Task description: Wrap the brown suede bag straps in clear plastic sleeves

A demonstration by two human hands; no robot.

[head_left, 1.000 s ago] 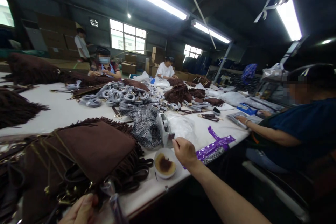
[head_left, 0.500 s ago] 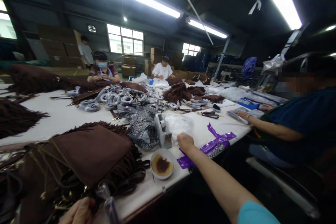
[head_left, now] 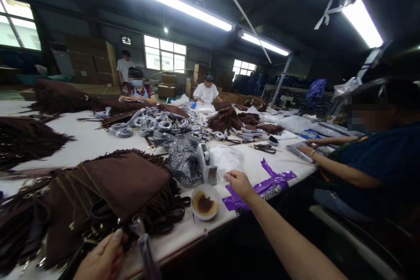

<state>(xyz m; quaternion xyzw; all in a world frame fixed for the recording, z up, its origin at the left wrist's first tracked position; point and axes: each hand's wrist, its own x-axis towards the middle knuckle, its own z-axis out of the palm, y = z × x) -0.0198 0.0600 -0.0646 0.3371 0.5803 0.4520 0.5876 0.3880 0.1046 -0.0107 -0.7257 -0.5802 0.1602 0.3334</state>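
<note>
A brown fringed bag (head_left: 127, 179) lies at the near left, with dark straps and gold clasps along its lower side. My left hand (head_left: 105, 256) is closed at those straps, its thumb and fingers pinching a dark strap end. Over the table, between a tape dispenser (head_left: 206, 164) and purple plastic film (head_left: 272, 181), is my right hand (head_left: 241, 185). Its fingers are curled in a pinch, and whatever is between them is too small to name. A white bowl (head_left: 205, 202) with brown and yellow contents sits just below and left of it.
Wrapped grey rings (head_left: 157, 124) and more fringed brown pieces (head_left: 226, 118) cover the middle of the table (head_left: 95, 135). A patterned cloth (head_left: 183, 157) lies beside the dispenser. A person (head_left: 364, 157) works at the right; others are across the table.
The view has shifted slightly, so most things sit a little farther right and lower. My left hand shows more, still at the straps. The right-side person's hands have come closer together.
</note>
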